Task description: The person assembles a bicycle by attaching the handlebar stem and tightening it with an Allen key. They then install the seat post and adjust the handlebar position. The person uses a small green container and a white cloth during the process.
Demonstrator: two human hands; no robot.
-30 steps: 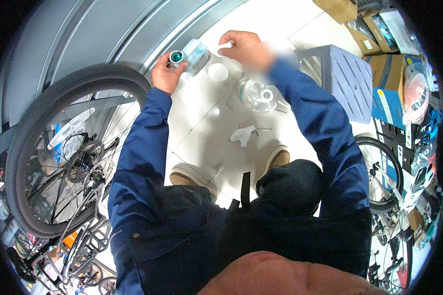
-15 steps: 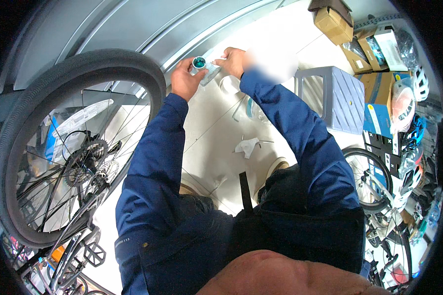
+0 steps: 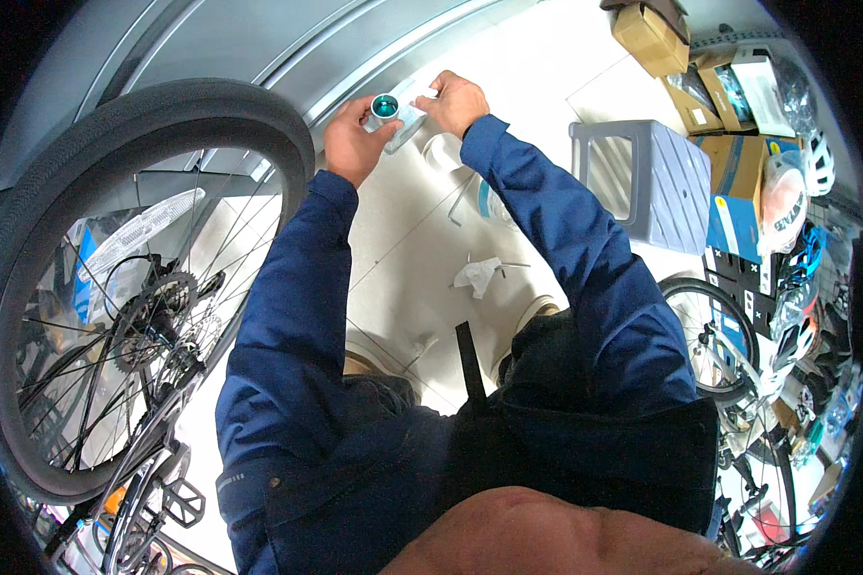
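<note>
Near the far wall, my left hand (image 3: 353,142) is closed around a small round cylinder (image 3: 384,106) with a white rim and a glossy teal centre; its exact kind does not show. A clear plastic bag (image 3: 405,131) stretches beside it, between my two hands. With thumb and fingers pinched together, my right hand (image 3: 457,102) grips the bag's other side. On the floor just below the hands sits a white round ring or cup (image 3: 443,153). A bent hex key (image 3: 458,203) lies nearer to me, with a clear roundish item partly hidden by my right sleeve.
A large bicycle wheel (image 3: 249,120) stands close to my left arm. A grey-blue plastic stool (image 3: 664,187) is on the right. Cardboard boxes (image 3: 647,40), helmets (image 3: 819,165) and a small bicycle wheel (image 3: 710,335) line the right side. White crumpled paper (image 3: 478,278) lies before my feet.
Both hands have shifted slightly up and to the left in the picture, and the surroundings have shifted a little too. My grip on the cylinder and bag looks the same.
</note>
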